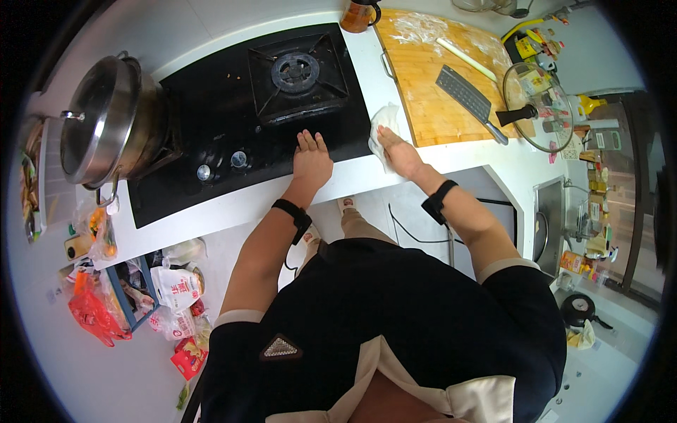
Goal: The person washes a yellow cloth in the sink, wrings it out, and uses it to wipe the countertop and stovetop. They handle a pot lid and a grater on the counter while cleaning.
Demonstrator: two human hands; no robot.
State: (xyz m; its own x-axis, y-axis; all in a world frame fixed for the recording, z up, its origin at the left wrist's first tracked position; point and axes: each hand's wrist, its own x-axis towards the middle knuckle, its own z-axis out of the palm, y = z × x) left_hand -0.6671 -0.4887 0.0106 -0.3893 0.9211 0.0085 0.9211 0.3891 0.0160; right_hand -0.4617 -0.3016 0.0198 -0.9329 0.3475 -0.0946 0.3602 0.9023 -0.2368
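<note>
My right hand (401, 156) is on a white cloth (386, 119), held against the countertop at the right edge of the black gas stove (206, 137). The cloth is crumpled and partly hidden under the fingers. My left hand (313, 163) rests palm down on the stove's front edge with nothing in it, its fingers a little apart. Beyond it sits a burner (295, 73) with a bare pan support around it. Two control knobs (239, 159) are to the left of that hand.
A large lidded steel pot (106, 121) stands on the left burner. To the right, a floury wooden board (418, 100) bears a cleaver (465, 95) and a pale rolling pin (465, 59). A glass lid (555, 106) overlaps its right edge. Behind stands a jug (357, 17) of amber liquid.
</note>
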